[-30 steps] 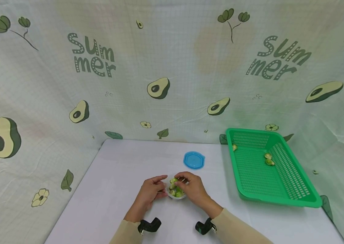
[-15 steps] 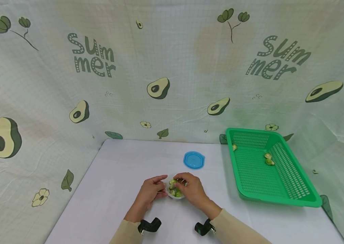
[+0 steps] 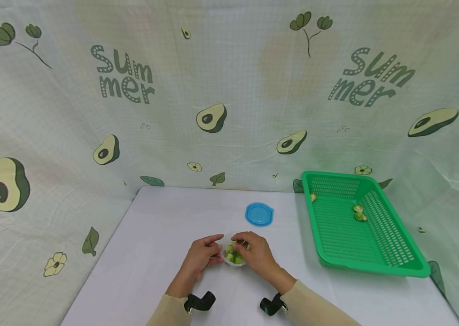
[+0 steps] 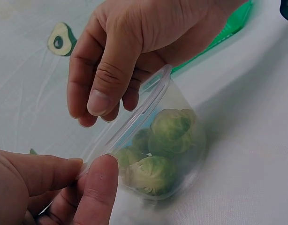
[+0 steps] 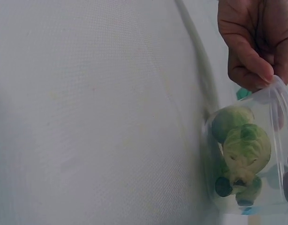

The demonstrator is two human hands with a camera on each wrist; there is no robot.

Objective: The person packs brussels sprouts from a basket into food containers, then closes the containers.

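Note:
A clear plastic container [image 3: 234, 265] stands on the white table with several Brussels sprouts [image 4: 152, 176] inside. My left hand [image 3: 198, 259] pinches its rim between thumb and fingers, on the left side; the right wrist view shows this grip on the rim too. Over the mouth of the container hangs my right hand [image 3: 257, 254], its fingers loosely bent downward. In the left wrist view no sprout shows between the right thumb and fingers, and the sprouts lie below them, behind the see-through wall.
A blue lid [image 3: 259, 214] lies on the table beyond the container. To the right stands a green basket [image 3: 376, 270] with a few Brussels sprouts [image 3: 360, 217] in it. A printed cloth [image 3: 250, 149] hangs behind the table.
The sprout that was at my right fingertips has gone down into the container with the others. My left hand has stayed at the rim; the right hand has barely moved.

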